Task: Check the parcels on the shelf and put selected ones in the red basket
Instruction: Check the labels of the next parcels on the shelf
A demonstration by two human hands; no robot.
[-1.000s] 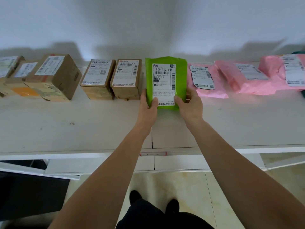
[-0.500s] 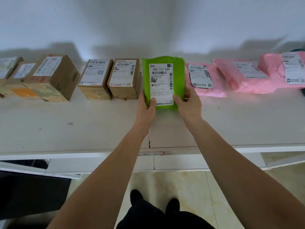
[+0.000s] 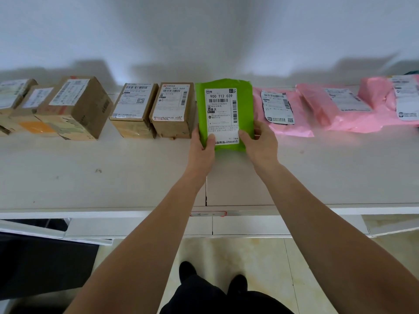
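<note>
now the left hand [image 3: 202, 148] and right hand [image 3: 260, 146] grip the green mailer [image 3: 224, 109], shifted slightly left against the cardboard box [image 3: 173, 109] on the shelf [image 3: 113, 177], label inspection ongoing.

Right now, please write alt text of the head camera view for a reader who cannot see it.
Two bare hands, left hand and right hand, hold up a green parcel by its lower corners, label facing the camera, above a white shelf. Brown cardboard boxes line the shelf to its left, pink mailer bags to its right.
</note>
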